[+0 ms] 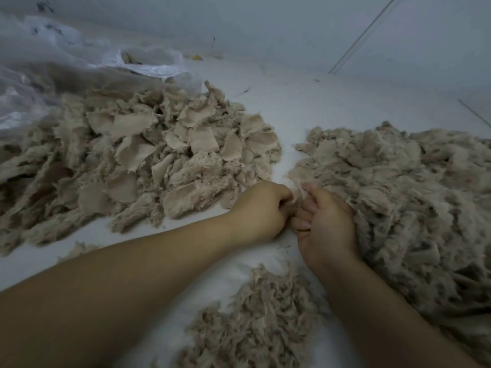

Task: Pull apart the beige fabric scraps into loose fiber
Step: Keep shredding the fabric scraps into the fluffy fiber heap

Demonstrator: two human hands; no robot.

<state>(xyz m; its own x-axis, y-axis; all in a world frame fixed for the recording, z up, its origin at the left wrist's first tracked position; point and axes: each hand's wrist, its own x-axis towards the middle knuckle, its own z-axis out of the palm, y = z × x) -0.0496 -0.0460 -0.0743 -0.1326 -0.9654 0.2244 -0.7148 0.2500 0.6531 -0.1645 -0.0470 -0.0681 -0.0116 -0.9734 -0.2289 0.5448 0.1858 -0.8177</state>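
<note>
Pulling at one small scrap (pixel 297 193), both hands meet mid-frame: left hand (pixel 261 209) has its fingers (pixel 284 199) curled in a fist, pinching the scrap's left edge; right hand (pixel 325 224) sits palm-up, fingers (pixel 304 217) curled round the same bit, thumb on top. The scrap is held just above the white surface, in the gap between the piles, and is mostly hidden by the hands.

Progress, judged from how things lie: roughly midway. Scrap pile (pixel 148 155) on the left is large, with many flat woven pieces intact and lots left to tear. Fiber heap (pixel 403 197) on the right is big, fluffy, mostly shredded, and touches the back of the right hand; a few flatter bits sit on its left edge, maybe needing another pass. Smaller fiber clump (pixel 255 314) lies near, between the forearms. Stray tuft (pixel 77 248) sits beside the left forearm.

Around: crumpled clear plastic bag (pixel 66 57) at far left, behind and touching the scrap pile, and open; what is inside is unclear. Small yellow bit (pixel 197 57) by the wall (pixel 265 19). Thin rod or line (pixel 364 35) leans at far right; can't tell what it is. White floor (pixel 305 102) carries it all.

In the way: nothing blocks the hands. The piles sit close together, so shredded and unshredded could mix at the gap. The frame is dim and soft.
</note>
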